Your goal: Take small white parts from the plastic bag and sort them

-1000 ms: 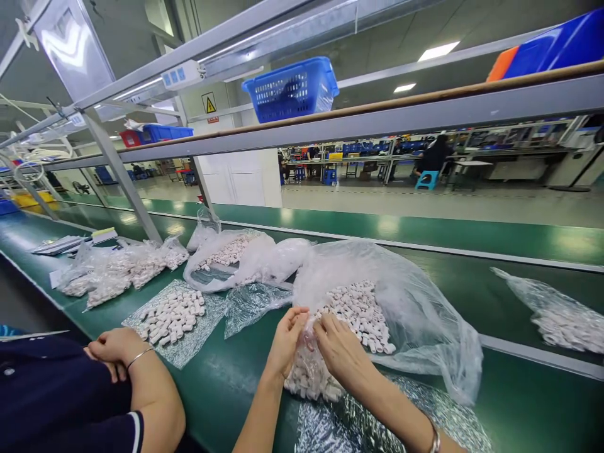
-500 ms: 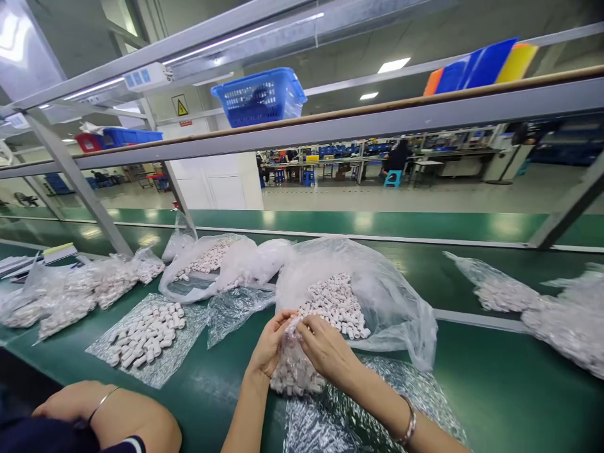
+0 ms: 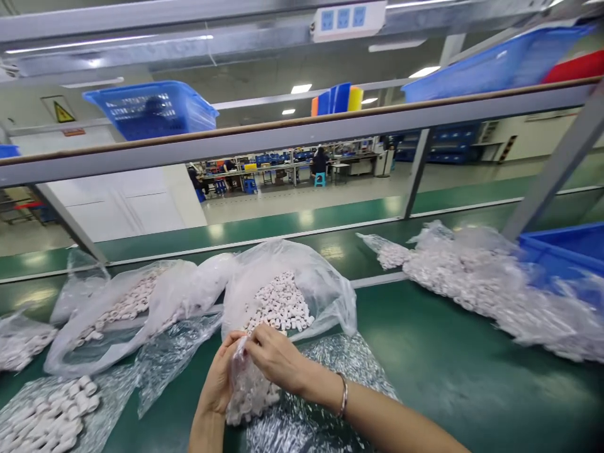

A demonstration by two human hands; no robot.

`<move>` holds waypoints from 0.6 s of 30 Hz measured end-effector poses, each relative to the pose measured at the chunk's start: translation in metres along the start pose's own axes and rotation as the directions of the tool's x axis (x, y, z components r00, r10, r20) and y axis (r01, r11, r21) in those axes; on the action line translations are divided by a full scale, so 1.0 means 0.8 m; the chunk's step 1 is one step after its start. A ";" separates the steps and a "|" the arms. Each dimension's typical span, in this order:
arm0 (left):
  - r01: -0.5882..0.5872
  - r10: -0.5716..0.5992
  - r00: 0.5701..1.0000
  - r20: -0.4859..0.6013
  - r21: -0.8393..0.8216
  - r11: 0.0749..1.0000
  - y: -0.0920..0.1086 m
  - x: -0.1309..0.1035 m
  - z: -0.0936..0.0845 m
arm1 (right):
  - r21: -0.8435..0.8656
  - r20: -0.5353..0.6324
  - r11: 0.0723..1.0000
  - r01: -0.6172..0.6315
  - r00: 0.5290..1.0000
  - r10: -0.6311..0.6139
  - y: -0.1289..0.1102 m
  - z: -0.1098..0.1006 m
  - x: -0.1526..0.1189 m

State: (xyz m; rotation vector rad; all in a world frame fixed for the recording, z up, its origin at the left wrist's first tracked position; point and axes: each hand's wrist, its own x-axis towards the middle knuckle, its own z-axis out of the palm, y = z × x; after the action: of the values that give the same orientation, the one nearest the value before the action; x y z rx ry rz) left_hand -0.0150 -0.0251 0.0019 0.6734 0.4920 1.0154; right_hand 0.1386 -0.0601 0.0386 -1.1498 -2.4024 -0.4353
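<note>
both hands [image 3: 250,368] pinching small bag [image 3: 248,393], contents blurred, forearms cut off

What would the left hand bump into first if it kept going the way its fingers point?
Probably the big open bag of small white parts, just beyond the left hand gripping the small bag. Depth is unclear.

You have two hands [image 3: 264,368] at work, one small filled bag [image 3: 248,393], and two blue baskets [image 3: 151,110] overhead.
</note>
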 end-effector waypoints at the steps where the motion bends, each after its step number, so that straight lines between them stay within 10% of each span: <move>1: -0.002 0.002 1.000 -0.014 0.007 1.000 0.001 0.000 0.000 | -0.002 -0.002 1.000 0.019 1.000 -0.019 0.000 -0.001 0.000; 13: -0.041 0.042 0.999 0.000 0.226 0.973 0.006 -0.002 -0.009 | -0.031 0.052 0.999 0.027 0.998 -0.025 -0.001 -0.011 -0.004; 18: -0.287 0.392 0.914 -0.108 0.511 0.810 0.008 0.012 -0.017 | 0.100 0.115 0.994 -0.050 0.993 0.038 -0.004 -0.006 -0.021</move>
State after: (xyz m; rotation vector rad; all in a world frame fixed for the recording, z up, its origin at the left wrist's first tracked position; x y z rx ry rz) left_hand -0.0231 -0.0103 -0.0037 1.1448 0.8508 1.3285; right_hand 0.1464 -0.0749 0.0336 -1.2087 -2.4586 -0.2353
